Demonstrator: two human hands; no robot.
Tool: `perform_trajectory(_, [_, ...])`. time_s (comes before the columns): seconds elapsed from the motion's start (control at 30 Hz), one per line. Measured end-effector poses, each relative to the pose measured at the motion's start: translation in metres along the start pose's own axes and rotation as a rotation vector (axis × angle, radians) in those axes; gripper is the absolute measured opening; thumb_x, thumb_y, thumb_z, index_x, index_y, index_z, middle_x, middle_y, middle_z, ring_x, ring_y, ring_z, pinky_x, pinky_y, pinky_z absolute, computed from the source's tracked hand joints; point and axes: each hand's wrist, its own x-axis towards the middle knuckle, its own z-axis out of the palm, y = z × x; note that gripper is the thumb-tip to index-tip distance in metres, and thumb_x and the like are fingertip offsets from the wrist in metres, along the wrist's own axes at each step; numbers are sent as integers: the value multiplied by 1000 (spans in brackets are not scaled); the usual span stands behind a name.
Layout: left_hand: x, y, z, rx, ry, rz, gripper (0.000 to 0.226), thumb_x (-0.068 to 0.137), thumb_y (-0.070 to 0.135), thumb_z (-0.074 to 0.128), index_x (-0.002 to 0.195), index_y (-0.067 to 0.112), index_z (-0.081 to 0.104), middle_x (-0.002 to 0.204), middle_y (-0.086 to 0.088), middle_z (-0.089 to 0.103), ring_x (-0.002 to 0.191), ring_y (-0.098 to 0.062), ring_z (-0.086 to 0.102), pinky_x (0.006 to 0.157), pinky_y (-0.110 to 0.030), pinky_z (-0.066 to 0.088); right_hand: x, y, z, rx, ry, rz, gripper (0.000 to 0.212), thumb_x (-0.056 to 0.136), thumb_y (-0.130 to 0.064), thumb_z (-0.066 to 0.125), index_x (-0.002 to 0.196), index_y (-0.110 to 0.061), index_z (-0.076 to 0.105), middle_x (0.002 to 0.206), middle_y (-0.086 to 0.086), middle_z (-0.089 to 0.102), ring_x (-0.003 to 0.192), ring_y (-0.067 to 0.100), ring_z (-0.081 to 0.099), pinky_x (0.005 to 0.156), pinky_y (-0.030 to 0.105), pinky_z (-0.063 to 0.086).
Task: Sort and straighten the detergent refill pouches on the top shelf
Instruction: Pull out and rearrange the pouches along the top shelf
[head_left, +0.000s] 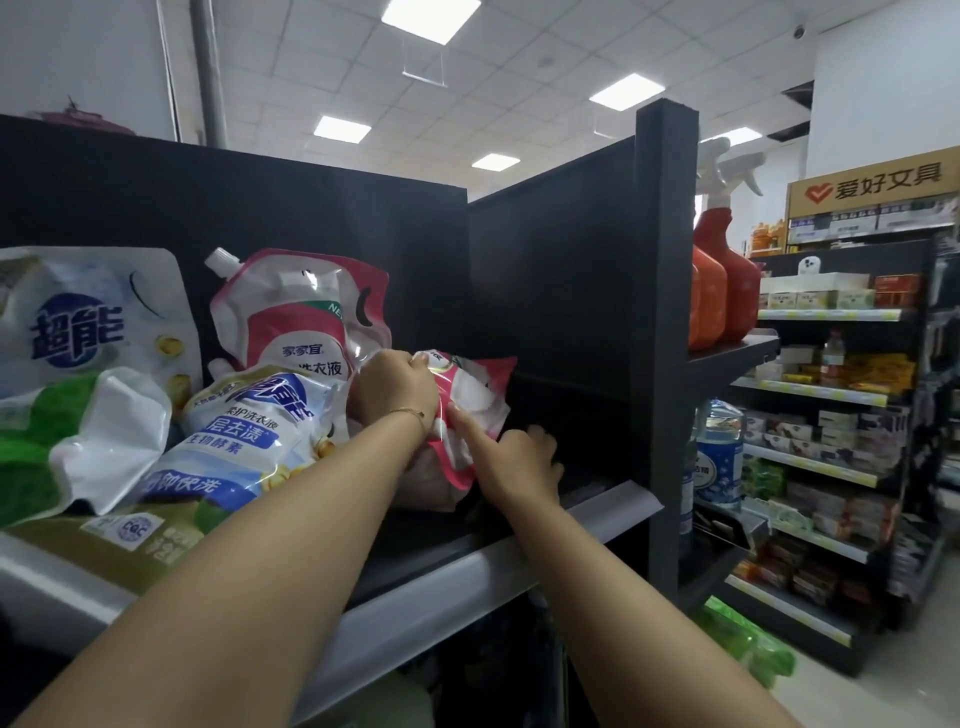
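To stand the slumped pink-and-white plastic refill pouch (470, 415) well, I judged I should lift by its top edge and steady its base before letting go. My left hand (397, 387) gripped its top, arm stretched over the top shelf's grey front rail (519, 561); my right hand (519, 460) lay open, forefinger pressing its side.

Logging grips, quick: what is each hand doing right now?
Left hand: closed on the top of the pink pouch.
Right hand: open, index finger pressed against the same pouch, holding nothing.
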Motion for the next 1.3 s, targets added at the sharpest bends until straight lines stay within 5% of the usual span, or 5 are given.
perform_trajectory(0.2, [-4,-5,-5,-285,50,72,40,94,26,57,63,0,60,72,-16,62,69,-27,47,66,-33,36,9,1,11,270,-160,-13,109,41,-103,40,109,-23,69,107,-1,69,103,23,62,100,44,43])
perform_trajectory(0.5, [-8,-3,-7,-311,-23,105,54,95,28,58,46,14,37,49,-1,38,52,-19,35,57,-31,27,9,16,9,600,-62,-224,55,73,-35,79,111,-13,47,114,7,63,105,21,63,92,47,52])
perform_trajectory(0.77, [-28,0,-9,-353,-48,85,27,101,16,40,81,2,51,101,-22,57,93,-31,49,83,-34,37,-8,16,1,255,225,-366,71,84,-14,61,146,-9,29,127,21,42,112,39,46,100,50,41])
perform_trajectory(0.9, [-24,-9,-4,-552,-141,-314,52,93,31,31,132,3,53,136,-12,54,122,-30,51,105,-35,38,-16,14,-5,149,152,-424,83,87,-10,50,146,-51,8,136,13,29,116,32,37,102,42,38])
perform_trajectory(1.3, [-62,-4,-59,16,-431,-167,45,88,22,52,129,3,51,124,-15,57,115,-33,54,94,-31,41,-21,4,-7,-59,242,-335,88,80,-25,62,147,-43,8,151,8,12,129,33,27,98,51,31])
